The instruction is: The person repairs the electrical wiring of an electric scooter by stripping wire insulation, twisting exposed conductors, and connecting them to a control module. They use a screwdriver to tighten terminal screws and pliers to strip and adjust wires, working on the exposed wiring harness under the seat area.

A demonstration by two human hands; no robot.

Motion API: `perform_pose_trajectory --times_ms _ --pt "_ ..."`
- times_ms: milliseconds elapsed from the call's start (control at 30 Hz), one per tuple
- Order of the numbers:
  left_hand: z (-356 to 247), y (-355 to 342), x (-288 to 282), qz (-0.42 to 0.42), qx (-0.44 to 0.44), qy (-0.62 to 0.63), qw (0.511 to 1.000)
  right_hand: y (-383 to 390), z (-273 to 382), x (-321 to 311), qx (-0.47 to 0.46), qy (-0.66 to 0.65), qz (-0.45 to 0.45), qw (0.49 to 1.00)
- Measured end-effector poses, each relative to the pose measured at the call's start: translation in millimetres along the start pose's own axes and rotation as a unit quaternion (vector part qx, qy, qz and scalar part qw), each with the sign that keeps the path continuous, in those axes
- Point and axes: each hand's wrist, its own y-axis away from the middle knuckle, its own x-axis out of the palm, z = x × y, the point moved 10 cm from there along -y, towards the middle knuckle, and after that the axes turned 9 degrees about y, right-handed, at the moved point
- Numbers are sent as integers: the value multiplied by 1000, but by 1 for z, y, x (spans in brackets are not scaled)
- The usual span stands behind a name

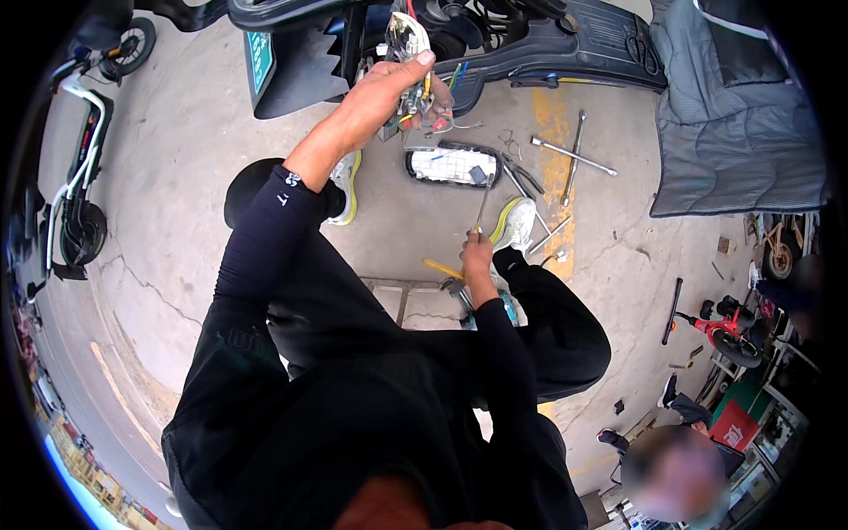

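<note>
Left hand (pixel 389 88) grasping a tangled bundle of white, yellow and red wires with connectors (pixel 410 38); thumb laid along the top, fingers partly hidden behind. Bundle sits right at the palm, spilling past the thumb on the far side, next to the dark grey plastic scooter footboard (pixel 565 49).

Right hand (pixel 478 256) clenched round a slim metal-shafted tool, apparently a screwdriver (pixel 482 205). Shaft points away from the body, tip at the right end of the black oblong tray with a white grid-patterned inside (pixel 442 166); can't tell if it touches. Small dark square piece (pixel 478 173) in the tray near that end.

Black-handled pliers (pixel 528 179) on the concrete ground (pixel 353 256), just off the tray's right edge. Further right, two long silver metal wrenches (pixel 555 147) cross near the right edge of the yellow painted stripe (pixel 552 110). Yellow-handled hammer (pixel 442 268) near the right hand, toward the body.
</note>
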Motion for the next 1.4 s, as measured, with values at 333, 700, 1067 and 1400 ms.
perform_pose_trajectory --times_ms 333,700,1067,1400 --pt "1 -1 7 22 -2 66 998 241 258 -80 -195 103 175 959" --pt "2 0 5 22 17 53 998 254 276 -47 -110 63 248 960" --pt "4 -3 5 38 26 28 999 255 280 -40 -65 37 302 950" --pt "-2 1 4 34 39 9 999 243 292 -26 -36 280 396 874"
